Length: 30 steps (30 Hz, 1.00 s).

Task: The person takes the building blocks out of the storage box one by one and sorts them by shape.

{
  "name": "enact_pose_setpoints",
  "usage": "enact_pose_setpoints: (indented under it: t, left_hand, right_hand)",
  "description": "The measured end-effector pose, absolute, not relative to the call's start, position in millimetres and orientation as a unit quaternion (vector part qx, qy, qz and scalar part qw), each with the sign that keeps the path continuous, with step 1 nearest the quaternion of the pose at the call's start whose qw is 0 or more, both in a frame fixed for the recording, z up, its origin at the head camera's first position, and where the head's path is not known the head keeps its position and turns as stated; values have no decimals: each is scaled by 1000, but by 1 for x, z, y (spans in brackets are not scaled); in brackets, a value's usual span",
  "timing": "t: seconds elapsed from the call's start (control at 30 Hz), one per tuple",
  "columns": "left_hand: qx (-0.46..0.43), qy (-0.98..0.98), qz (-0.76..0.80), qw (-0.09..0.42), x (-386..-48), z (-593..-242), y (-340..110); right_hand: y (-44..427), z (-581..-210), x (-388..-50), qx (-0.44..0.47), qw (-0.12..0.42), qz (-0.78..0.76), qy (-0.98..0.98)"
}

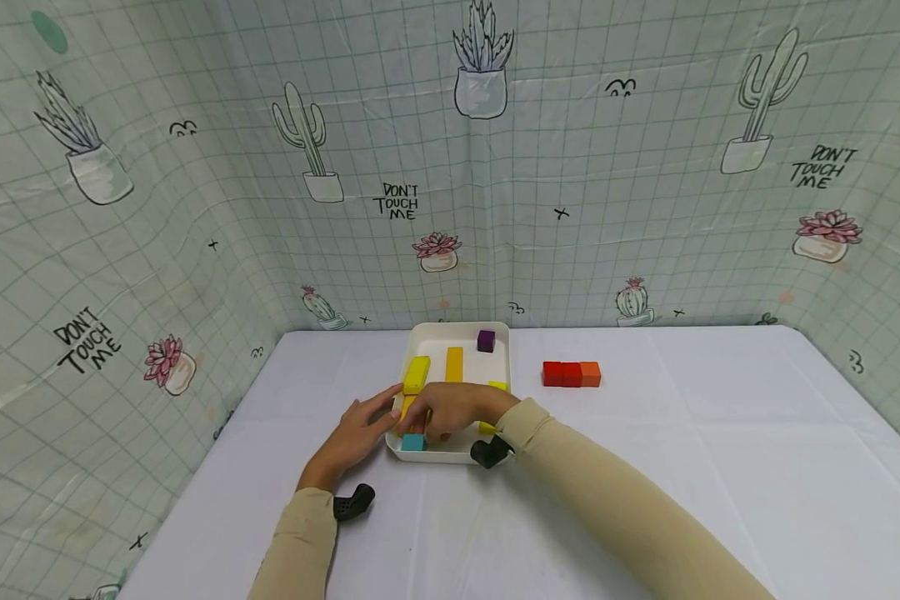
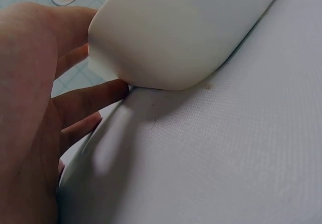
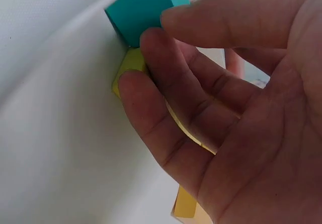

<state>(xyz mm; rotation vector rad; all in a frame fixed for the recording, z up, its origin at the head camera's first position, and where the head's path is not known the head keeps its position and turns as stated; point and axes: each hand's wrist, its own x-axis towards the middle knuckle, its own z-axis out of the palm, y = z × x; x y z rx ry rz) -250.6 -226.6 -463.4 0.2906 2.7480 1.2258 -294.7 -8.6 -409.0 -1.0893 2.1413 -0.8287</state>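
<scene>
A white tray [image 1: 442,457] holds several coloured blocks. My right hand [image 1: 457,408] is over its near left corner, thumb and fingers pinching a teal block [image 3: 138,15]. A yellow-green block [image 3: 130,63] touches the teal one beside my fingertips. Farther up the tray's left side are an amber block [image 1: 407,403], partly under my fingers, and a bright yellow block [image 1: 417,373]. My left hand [image 1: 356,435] rests against the tray's left side. Its thumb lies at the rim, and in the left wrist view extended fingers [image 2: 93,100] touch the tray's outer wall.
A long amber block [image 1: 455,364] lies mid-tray. The purple cube [image 1: 486,341] sits near the far right corner. Yellow pieces [image 1: 498,386] show partly behind my right wrist. Right of the tray, two red cubes [image 1: 562,374] and an orange cube [image 1: 590,374] form a row on the white cloth.
</scene>
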Motion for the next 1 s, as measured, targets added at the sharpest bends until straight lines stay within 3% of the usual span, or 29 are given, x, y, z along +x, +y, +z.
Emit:
enact_pose_setpoints:
  t: [1.0]
  left_hand:
    - [97, 908, 404, 58, -249, -462, -226]
  right_hand:
    - [-2, -403, -296, -366, 324, -297, 820]
